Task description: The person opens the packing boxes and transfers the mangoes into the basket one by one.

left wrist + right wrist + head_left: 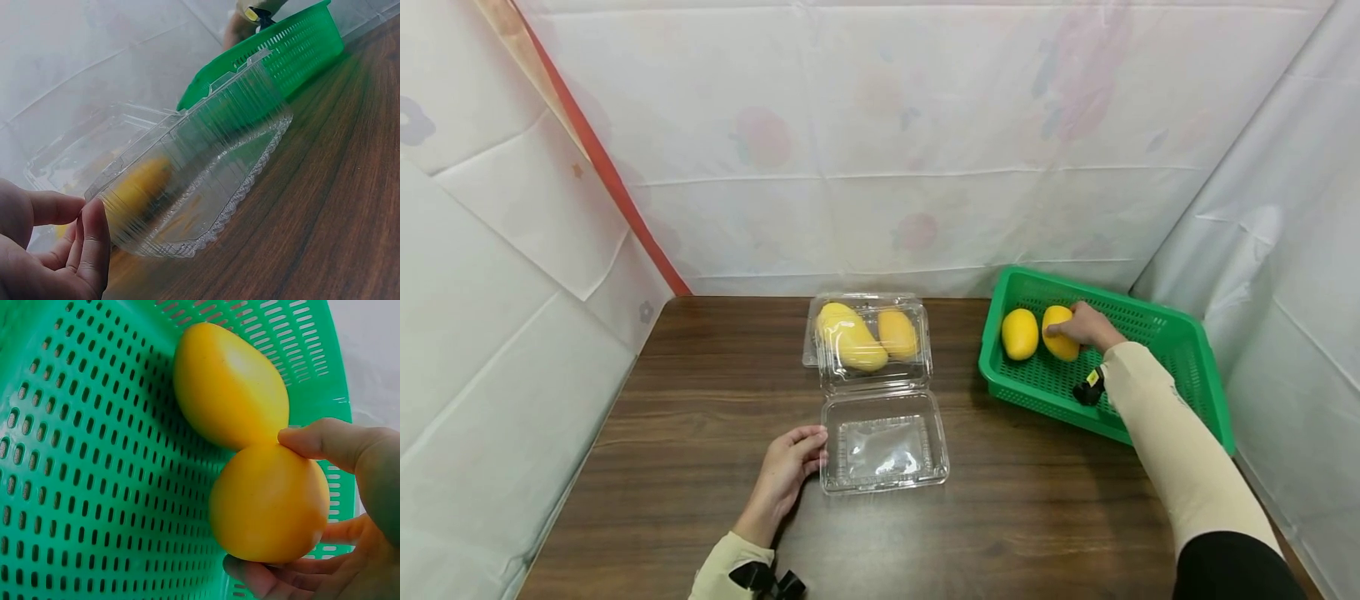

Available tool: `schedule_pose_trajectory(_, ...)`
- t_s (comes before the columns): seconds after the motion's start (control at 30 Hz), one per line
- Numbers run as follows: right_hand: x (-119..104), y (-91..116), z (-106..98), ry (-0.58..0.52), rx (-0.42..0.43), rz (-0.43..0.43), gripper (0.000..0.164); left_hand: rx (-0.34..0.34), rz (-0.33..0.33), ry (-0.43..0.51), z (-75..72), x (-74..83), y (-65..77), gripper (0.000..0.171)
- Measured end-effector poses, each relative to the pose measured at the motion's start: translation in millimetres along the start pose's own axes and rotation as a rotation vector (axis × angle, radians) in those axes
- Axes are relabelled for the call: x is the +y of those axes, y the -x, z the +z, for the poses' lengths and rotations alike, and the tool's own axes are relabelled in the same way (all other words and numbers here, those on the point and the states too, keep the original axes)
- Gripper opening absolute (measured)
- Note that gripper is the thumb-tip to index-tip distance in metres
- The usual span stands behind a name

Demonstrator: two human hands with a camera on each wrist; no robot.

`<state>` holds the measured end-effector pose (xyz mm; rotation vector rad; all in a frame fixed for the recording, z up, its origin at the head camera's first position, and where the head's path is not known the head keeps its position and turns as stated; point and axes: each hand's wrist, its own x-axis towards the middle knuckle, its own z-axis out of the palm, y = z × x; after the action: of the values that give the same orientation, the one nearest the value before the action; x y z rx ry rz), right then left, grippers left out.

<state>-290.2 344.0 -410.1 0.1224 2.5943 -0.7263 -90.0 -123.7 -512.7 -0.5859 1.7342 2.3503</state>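
Observation:
In the head view my right hand (1091,326) reaches into the green basket (1180,333). It grips a yellow mango (270,503), with the thumb on one side and the fingers curled round the other. A second mango (230,385) lies right beside the held one in the basket. My left hand (790,467) pinches the left edge of an open clear plastic clamshell box (883,450) between thumb and fingers. The box's lid stretches away from me, over part of another clear box (811,333) that holds yellow mangoes (853,337).
All of this stands on a dark wooden table (700,400). White patterned sheeting (865,150) hangs at the back and along both sides. The basket's right end sits close to the sheeting on the right.

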Motion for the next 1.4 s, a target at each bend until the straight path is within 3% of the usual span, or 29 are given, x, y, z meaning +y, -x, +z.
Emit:
schedule_pose_trajectory(0.23,5,-7,5,0.024,-0.04,0.016,0.077,-0.008,-0.007,0.001,0.6,-0.8,1.0,0.012)
schedule_pose_trajectory(0.73,8,-6,13,0.038,-0.11,0.026,0.085,-0.022,-0.015,-0.013,-1.4,1.3,3.3,0.017)
schedule_pose_trajectory(1.17,1,4,3,0.042,-0.153,0.046,0.091,-0.017,-0.015,-0.013,-1.7,1.4,3.6,0.015)
schedule_pose_trajectory(1.4,0,11,-4,0.023,-0.134,0.03,0.092,-0.02,0.002,-0.023,-0.6,0.8,1.0,0.015)
